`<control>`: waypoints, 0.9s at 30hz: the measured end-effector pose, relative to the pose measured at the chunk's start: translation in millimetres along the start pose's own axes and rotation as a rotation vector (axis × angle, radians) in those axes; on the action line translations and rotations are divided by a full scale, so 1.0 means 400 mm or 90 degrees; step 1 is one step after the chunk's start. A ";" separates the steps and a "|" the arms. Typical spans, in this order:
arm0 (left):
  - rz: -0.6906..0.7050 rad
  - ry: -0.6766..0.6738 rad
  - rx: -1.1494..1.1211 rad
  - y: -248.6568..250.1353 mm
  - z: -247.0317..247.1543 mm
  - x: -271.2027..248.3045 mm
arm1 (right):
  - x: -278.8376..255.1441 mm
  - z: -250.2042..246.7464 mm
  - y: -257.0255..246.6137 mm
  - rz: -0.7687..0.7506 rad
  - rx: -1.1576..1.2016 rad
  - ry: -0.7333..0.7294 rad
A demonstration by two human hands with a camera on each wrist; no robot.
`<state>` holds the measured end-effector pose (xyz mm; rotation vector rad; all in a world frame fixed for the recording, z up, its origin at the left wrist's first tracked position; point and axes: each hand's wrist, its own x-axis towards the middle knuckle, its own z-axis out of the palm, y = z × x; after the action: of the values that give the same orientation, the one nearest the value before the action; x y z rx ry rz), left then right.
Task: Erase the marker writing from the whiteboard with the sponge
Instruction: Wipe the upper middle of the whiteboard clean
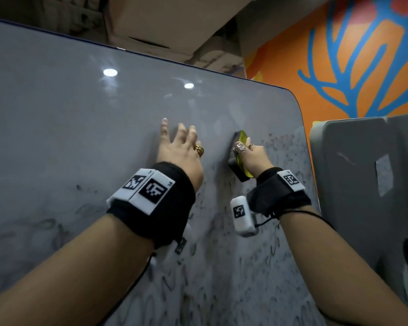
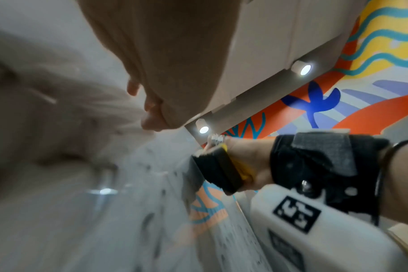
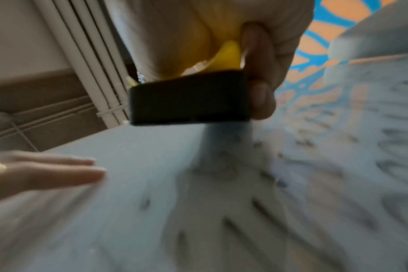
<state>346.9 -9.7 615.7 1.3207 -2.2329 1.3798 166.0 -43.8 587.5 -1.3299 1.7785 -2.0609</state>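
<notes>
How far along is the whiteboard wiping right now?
Partly done. The upper area of the whiteboard looks wiped, with only faint grey smears at the left. In hand: the right hand holds the sponge against the board, while the left hand rests flat on it. Left: dense marker writing across the lower and right parts.

Marker scribbles on whiteboard illegible; no readable text anywhere.

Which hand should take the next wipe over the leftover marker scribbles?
Right. The right hand already grips the sponge against the whiteboard, just above the remaining writing. The left hand holds nothing, fingers spread flat on the board.
</notes>
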 end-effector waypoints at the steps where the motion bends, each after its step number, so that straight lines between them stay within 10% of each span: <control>1: 0.005 -0.007 0.001 0.016 0.001 0.016 | 0.014 -0.008 0.004 0.015 0.028 0.008; 27: 0.004 -0.040 0.057 0.201 -0.026 0.241 | 0.187 -0.152 0.109 0.016 0.049 -0.045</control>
<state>226.3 -44.3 627.0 1.4061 -2.2396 1.4770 61.1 -55.7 594.4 -1.3348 1.6607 -2.0217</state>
